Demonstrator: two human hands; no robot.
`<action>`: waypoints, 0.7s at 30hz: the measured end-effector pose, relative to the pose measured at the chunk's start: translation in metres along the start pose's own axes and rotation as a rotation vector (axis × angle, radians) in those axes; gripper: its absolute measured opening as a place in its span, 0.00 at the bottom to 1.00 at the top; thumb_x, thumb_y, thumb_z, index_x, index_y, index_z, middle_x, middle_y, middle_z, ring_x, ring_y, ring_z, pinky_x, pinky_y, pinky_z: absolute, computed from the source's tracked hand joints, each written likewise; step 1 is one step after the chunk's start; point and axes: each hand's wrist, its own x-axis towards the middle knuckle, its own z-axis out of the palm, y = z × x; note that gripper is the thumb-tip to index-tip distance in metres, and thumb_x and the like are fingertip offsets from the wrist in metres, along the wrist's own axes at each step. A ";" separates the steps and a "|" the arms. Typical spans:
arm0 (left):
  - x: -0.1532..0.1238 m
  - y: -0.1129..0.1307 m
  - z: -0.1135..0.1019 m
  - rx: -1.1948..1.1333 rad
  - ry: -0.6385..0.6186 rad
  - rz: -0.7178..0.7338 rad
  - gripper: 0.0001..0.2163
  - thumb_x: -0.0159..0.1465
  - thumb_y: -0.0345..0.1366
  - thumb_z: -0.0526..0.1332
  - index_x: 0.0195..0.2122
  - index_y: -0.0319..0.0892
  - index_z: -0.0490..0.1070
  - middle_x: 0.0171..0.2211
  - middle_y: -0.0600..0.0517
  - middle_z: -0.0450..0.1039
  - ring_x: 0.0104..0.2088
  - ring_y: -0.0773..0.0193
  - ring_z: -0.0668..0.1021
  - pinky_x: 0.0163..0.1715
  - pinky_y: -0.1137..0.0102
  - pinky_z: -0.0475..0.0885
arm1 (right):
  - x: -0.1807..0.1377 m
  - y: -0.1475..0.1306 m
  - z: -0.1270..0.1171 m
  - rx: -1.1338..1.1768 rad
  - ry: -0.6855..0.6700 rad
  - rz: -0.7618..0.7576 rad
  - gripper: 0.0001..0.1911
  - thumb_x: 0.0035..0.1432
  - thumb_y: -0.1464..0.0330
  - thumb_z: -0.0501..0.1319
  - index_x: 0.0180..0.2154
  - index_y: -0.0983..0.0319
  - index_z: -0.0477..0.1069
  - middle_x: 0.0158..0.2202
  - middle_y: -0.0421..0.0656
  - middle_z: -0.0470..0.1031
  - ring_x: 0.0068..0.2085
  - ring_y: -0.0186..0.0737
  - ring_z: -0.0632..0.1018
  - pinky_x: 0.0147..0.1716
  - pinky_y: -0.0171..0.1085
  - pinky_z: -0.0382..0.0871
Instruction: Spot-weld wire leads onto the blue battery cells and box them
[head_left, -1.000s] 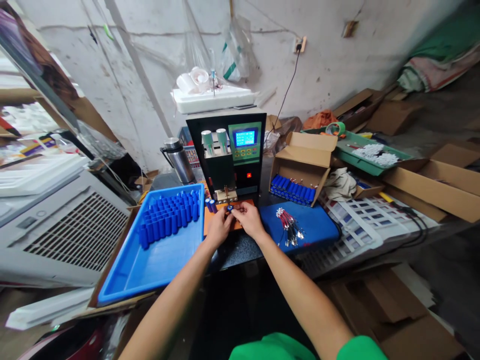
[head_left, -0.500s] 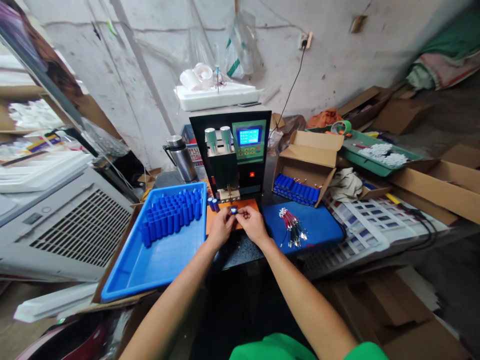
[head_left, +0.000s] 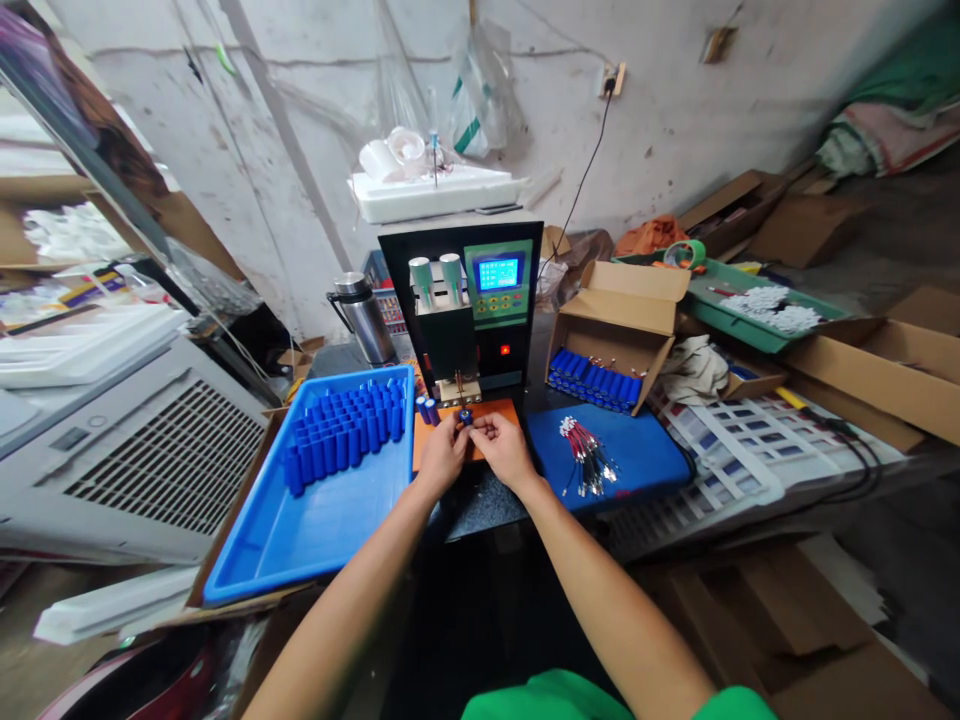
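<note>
Between the fingertips of my left hand (head_left: 444,452) and my right hand (head_left: 501,446) is a blue cylindrical battery cell (head_left: 466,416), its end turned up. Both hands are closed in a pinch over the orange mat (head_left: 491,412). Just beyond the cell stand the pins of a black spot welder (head_left: 459,382) with a lit screen. Two more cells (head_left: 427,410) stand upright left of my fingers. Whether my right fingers also hold a thin lead is too small to tell.
At left a blue tray (head_left: 307,572) holds rows of upright cells. On a blue pad (head_left: 637,450) at right lies a bunch of red and black leads (head_left: 587,452). Behind it stands an open cardboard box (head_left: 626,312) of cells. A steel flask (head_left: 364,318) stands behind the tray.
The cell in my fingers has moved slightly away from me toward the welder pins, and its end has tilted. My hands have otherwise barely moved.
</note>
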 end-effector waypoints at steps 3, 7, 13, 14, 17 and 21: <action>0.000 0.002 0.000 0.023 -0.002 -0.008 0.10 0.64 0.36 0.53 0.41 0.39 0.70 0.33 0.48 0.75 0.33 0.58 0.76 0.35 0.67 0.69 | 0.001 -0.001 0.000 0.001 0.000 -0.001 0.07 0.54 0.64 0.62 0.33 0.61 0.72 0.30 0.42 0.77 0.30 0.38 0.76 0.32 0.35 0.72; 0.000 0.004 -0.001 0.041 -0.012 -0.018 0.11 0.64 0.37 0.52 0.42 0.39 0.70 0.34 0.47 0.76 0.34 0.57 0.77 0.35 0.66 0.70 | 0.001 -0.002 0.000 0.000 -0.003 0.005 0.07 0.53 0.65 0.62 0.33 0.61 0.71 0.29 0.41 0.76 0.29 0.37 0.76 0.31 0.35 0.71; 0.000 0.003 -0.001 0.013 -0.021 -0.030 0.12 0.64 0.37 0.52 0.43 0.39 0.70 0.36 0.47 0.77 0.35 0.57 0.78 0.36 0.66 0.70 | 0.001 -0.003 0.001 0.008 -0.001 0.009 0.08 0.53 0.63 0.62 0.33 0.61 0.71 0.29 0.41 0.76 0.29 0.37 0.75 0.31 0.34 0.70; 0.000 0.002 -0.001 0.012 -0.021 -0.031 0.11 0.64 0.37 0.52 0.43 0.39 0.70 0.36 0.47 0.77 0.35 0.57 0.78 0.36 0.66 0.70 | 0.000 -0.003 0.001 0.010 -0.002 0.010 0.08 0.53 0.63 0.62 0.33 0.61 0.71 0.29 0.41 0.76 0.29 0.37 0.75 0.31 0.34 0.70; 0.000 0.001 -0.001 0.010 -0.020 -0.028 0.11 0.64 0.37 0.53 0.43 0.39 0.70 0.35 0.47 0.77 0.35 0.57 0.78 0.36 0.66 0.70 | 0.000 -0.005 0.001 0.012 -0.006 0.011 0.08 0.53 0.64 0.61 0.33 0.61 0.71 0.29 0.41 0.75 0.29 0.37 0.75 0.30 0.34 0.70; 0.000 0.000 0.000 -0.003 -0.017 -0.015 0.11 0.64 0.37 0.53 0.43 0.39 0.70 0.36 0.47 0.77 0.36 0.57 0.78 0.37 0.66 0.71 | -0.001 -0.006 0.000 0.000 -0.005 0.016 0.08 0.53 0.64 0.61 0.33 0.61 0.71 0.29 0.41 0.75 0.29 0.36 0.75 0.31 0.34 0.70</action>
